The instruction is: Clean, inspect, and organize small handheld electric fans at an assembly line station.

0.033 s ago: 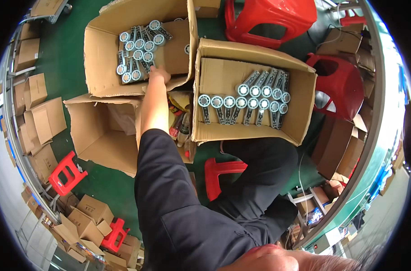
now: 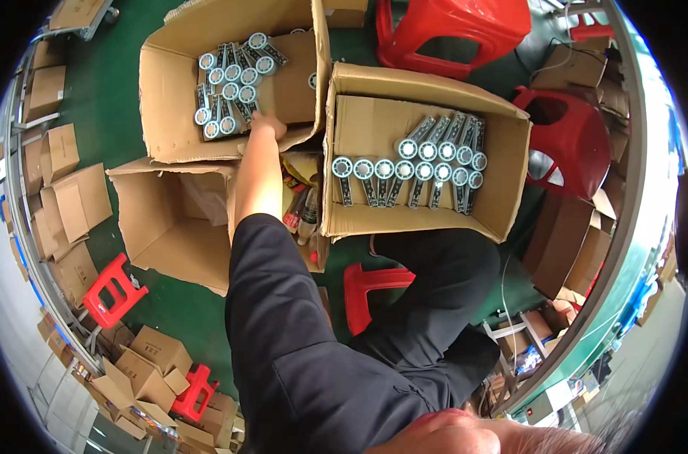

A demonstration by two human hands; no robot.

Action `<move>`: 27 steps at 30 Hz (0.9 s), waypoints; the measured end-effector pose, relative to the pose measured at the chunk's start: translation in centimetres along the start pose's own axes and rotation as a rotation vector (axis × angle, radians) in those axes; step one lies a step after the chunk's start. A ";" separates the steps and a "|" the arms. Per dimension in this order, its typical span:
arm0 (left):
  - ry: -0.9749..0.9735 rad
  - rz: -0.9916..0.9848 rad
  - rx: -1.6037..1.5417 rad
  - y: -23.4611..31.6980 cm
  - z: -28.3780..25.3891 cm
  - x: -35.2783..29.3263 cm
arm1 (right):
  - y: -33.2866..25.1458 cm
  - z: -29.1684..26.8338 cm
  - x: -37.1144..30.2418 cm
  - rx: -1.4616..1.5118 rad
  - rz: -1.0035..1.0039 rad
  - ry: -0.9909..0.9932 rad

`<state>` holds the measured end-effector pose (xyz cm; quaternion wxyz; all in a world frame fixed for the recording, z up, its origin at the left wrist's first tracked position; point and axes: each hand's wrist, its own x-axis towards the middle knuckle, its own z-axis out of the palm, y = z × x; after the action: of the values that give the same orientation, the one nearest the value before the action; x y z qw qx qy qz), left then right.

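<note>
My left hand [image 2: 268, 125] reaches into the upper left cardboard box [image 2: 159, 106]. Its fingers are closed at the lower end of a dark strip with a round, pale blue ring head [image 2: 247, 94]; the fingertips are partly hidden. Several similar round-headed strips [image 2: 231, 74] lie bunched in the box's left half, and a few ring heads show at its right side. To the right, a second cardboard box [image 2: 370, 121] holds more of these strips [image 2: 385, 170], laid in two rows with their ring heads toward the middle. My right hand is not in view.
Below the left box stands another open carton [image 2: 158, 242] with clear plastic inside. Beside it, a box holds bottles [image 2: 308, 216] and coloured packets. Red plastic stools [image 2: 457, 34] stand around, and stacked cartons [image 2: 143, 371] line the left. My bent leg [image 2: 435, 272] is below the right box.
</note>
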<state>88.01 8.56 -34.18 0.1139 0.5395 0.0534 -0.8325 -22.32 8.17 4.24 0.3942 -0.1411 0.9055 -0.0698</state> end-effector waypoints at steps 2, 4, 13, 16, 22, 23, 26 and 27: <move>-0.081 0.028 0.069 -0.5 -1.4 0.1 | -0.2 -0.1 -0.2 -0.020 -0.009 0.005; -0.122 0.032 0.108 -0.5 -2.6 1.0 | -1.0 0.0 0.2 -0.062 -0.044 -0.002; 0.605 0.146 0.378 -3.1 -1.1 6.1 | -2.3 1.9 -4.2 -0.248 -0.203 0.158; 0.856 0.192 0.441 -3.9 -1.5 7.4 | -3.7 4.0 -4.7 -0.285 -0.294 0.101; 1.164 0.325 0.436 -1.3 2.1 6.7 | -7.9 7.6 -5.8 -0.345 -0.514 0.011; 1.215 0.356 0.423 -0.9 3.0 6.0 | -8.5 8.0 -6.0 -0.351 -0.553 -0.004; 1.227 0.614 -0.107 -0.6 4.6 1.7 | -10.5 10.2 -6.2 -0.348 -0.678 -0.069; 1.201 0.734 -0.371 -0.3 5.2 0.1 | -11.2 11.0 -6.2 -0.342 -0.721 -0.092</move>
<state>83.31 7.78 -32.10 0.4264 0.8585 0.0625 -0.2781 -7.98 -0.71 3.73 0.3552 -0.5163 0.7780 -0.0455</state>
